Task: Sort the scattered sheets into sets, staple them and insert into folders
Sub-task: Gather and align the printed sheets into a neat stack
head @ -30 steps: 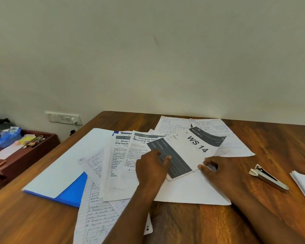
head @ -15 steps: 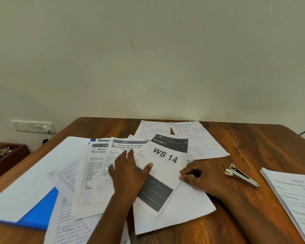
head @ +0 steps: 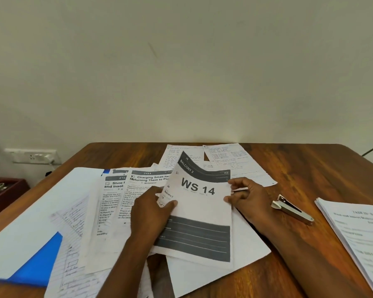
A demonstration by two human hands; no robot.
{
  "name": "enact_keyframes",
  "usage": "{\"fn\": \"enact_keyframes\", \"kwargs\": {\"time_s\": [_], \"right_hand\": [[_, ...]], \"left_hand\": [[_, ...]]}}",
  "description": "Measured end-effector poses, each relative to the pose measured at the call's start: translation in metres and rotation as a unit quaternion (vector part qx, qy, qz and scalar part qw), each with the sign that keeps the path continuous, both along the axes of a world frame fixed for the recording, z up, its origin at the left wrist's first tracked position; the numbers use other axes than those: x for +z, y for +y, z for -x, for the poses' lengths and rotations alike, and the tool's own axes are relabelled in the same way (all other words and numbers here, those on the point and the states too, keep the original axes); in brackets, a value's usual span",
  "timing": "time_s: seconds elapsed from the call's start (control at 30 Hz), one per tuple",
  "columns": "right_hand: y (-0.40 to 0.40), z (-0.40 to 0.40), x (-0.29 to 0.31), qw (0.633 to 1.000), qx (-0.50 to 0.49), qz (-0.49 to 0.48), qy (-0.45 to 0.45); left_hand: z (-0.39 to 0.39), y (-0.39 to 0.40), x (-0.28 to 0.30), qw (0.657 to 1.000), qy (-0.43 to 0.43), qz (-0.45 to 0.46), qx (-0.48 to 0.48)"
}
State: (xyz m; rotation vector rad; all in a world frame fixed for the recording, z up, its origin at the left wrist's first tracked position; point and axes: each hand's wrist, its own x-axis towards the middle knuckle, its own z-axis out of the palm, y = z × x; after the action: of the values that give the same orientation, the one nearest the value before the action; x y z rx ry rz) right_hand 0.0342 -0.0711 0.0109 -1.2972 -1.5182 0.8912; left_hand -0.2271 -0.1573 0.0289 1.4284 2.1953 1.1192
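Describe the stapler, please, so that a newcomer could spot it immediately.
On the wooden table, look just right of the person's right hand. The stapler lies there on bare wood, the only small metal object among white paper sheets.

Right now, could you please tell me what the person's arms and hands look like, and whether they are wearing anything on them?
Both forearms come in bare from the bottom edge; no sleeve shows on either. The left hand and the right hand carry no glove, and no ring, watch or bracelet can be seen on the parts in view. No markings show. The upper arms lie outside the picture.
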Motion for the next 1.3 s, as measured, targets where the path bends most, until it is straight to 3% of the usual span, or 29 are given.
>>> {"fn": "enact_keyframes", "kwargs": {"time_s": [0.1,0.23,0.3,0.63,1.03,1.3], "right_hand": [[0.005,-0.003,-0.002,0.999,0.004,-0.003,0.035],[0.007,-0.006,-0.001,0.999,0.014,0.008,0.049],[0.006,-0.006,0.001,0.997,0.026,0.014,0.065],[0.005,-0.008,0.006,0.989,0.037,0.032,0.141],[0.003,-0.008,0.007,0.987,0.042,0.04,0.151],[-0.008,0.001,0.008,0.993,0.111,0.014,0.043]], "left_hand": [[0.002,0.003,-0.002,0.997,-0.043,-0.055,-0.013],[0.01,0.01,-0.004,0.97,-0.222,-0.092,-0.031],[0.013,0.013,-0.004,0.958,-0.271,-0.085,-0.046],[0.017,0.024,-0.013,0.936,-0.339,-0.089,-0.019],[0.019,0.025,-0.018,0.931,-0.35,-0.101,-0.028],[0.024,0.017,-0.005,0.921,-0.378,-0.067,-0.058]]}}
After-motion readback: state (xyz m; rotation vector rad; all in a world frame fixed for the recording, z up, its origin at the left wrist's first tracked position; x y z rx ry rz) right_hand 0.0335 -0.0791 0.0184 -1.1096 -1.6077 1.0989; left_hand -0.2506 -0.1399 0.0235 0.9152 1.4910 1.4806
